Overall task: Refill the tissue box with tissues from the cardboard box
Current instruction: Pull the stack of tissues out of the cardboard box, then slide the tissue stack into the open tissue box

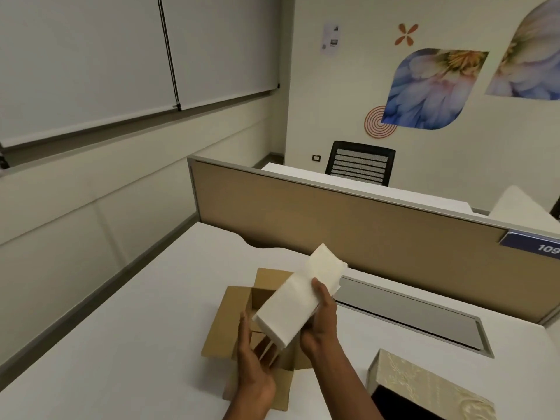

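- At the near right corner of the white desk (136, 313) sits the tissue box (424, 380), cream with a raised leaf pattern; its dark opening faces the near edge, and part of it runs out of view at the bottom.
- The left hand (257, 359) reaches in from the near edge, palm turned up, fingers loosely curled under the lower end of the tissue stack (300, 298); a few loose sheets hang down from that end onto its fingers.
- The right hand (321, 322) clasps the stack on its right side, thumb across the top face and fingers wrapped beneath, so it carries most of the bundle.
- The stack is a thick white block of folded tissues, held tilted, its near end low and its far end raised toward the partition; the top sheets at the far end are slightly splayed.
- Directly below the stack stands the cardboard box (236, 322), brown, with its flaps folded open; the stack is lifted clear of it, just left of the tissue box.
- Farther right, a grey cable tray lid (409, 310) lies flush in the desk.
- Behind it runs a tan partition (333, 219) bearing a blue number plate (533, 245).
- Beyond the partition, a black mesh chair (362, 162) stands against a wall with flower decals (433, 89).
- On the far left hang pale roller blinds (121, 56).
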Action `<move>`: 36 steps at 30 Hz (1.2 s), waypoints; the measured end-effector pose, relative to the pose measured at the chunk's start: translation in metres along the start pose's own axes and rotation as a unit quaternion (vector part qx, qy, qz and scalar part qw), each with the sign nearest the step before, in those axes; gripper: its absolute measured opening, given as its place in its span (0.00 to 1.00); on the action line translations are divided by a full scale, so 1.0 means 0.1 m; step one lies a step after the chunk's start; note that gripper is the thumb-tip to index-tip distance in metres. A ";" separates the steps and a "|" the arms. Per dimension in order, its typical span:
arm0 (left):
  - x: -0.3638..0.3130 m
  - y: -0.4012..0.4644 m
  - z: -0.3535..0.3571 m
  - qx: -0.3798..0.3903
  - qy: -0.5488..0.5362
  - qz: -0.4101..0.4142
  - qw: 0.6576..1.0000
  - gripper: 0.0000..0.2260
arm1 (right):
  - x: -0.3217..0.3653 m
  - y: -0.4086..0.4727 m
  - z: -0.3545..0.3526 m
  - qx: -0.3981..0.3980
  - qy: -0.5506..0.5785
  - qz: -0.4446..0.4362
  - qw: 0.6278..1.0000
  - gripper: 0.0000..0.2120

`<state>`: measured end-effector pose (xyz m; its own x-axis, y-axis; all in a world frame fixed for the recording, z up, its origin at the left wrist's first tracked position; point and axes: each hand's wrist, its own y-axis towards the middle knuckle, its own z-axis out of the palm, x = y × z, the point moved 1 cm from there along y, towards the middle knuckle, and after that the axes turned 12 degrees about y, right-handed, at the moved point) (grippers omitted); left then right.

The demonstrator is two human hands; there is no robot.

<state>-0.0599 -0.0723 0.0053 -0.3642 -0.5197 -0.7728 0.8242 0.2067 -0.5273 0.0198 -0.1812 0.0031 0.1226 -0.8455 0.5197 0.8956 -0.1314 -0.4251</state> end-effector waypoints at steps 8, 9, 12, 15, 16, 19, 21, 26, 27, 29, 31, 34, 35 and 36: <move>0.16 -0.20 0.33 -0.001 0.159 0.107 0.981 0.48 | 0.25 -0.55 -0.14 -0.062 0.042 -0.079 0.994 0.44; 0.20 -0.19 0.34 0.008 0.168 0.108 0.980 0.48 | 0.30 -0.60 -0.16 -0.072 0.047 -0.093 0.992 0.42; 0.29 -0.22 0.43 0.060 0.185 0.090 0.977 0.43 | 0.41 -0.69 -0.26 -0.093 0.043 -0.125 0.987 0.41; 0.35 -0.29 0.54 0.088 0.207 0.079 0.971 0.34 | 0.50 -0.76 -0.37 -0.114 0.031 -0.147 0.982 0.41; 0.36 -0.31 0.56 0.093 0.226 0.076 0.967 0.32 | 0.54 -0.78 -0.44 -0.125 0.027 -0.154 0.980 0.41; 0.38 -0.40 0.59 0.109 0.269 0.065 0.955 0.29 | 0.68 -0.84 -0.67 -0.134 0.025 -0.165 0.977 0.35; 0.40 -0.48 0.60 0.131 0.283 0.059 0.948 0.27 | 0.75 -0.91 -0.83 -0.145 0.017 -0.164 0.976 0.35; 0.45 -0.57 0.58 0.182 0.311 0.068 0.931 0.21 | 0.94 -1.15 -1.17 -0.121 0.036 -0.159 0.979 0.40; 0.44 -0.57 0.57 0.190 0.313 0.065 0.928 0.22 | 1.02 -1.22 -1.24 -0.118 0.045 -0.157 0.979 0.38; 0.42 -0.55 0.53 0.208 0.321 0.057 0.922 0.22 | 1.20 -1.31 -1.43 -0.123 0.048 -0.146 0.981 0.34; 0.39 -0.54 0.49 0.225 0.335 0.042 0.914 0.21 | 1.38 -1.37 -1.63 -0.122 0.009 -0.112 0.986 0.30; 0.40 -0.53 0.48 0.257 0.358 0.020 0.898 0.21 | 1.58 -1.42 -1.82 -0.078 -0.077 -0.021 0.994 0.37; 0.42 -0.55 0.49 0.267 0.365 0.010 0.892 0.20 | 1.61 -1.43 -1.85 -0.069 -0.098 0.002 0.993 0.39; 0.45 -0.57 0.50 0.278 0.372 0.002 0.886 0.20 | 1.63 -1.44 -1.86 -0.079 -0.115 0.012 0.990 0.38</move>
<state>-0.1014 -0.1490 0.0186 -0.3763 0.2120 -0.9019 0.8370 -0.3397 -0.4290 -0.1684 -0.3959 0.0112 0.2531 -0.7120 0.6550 0.8151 -0.2077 -0.5408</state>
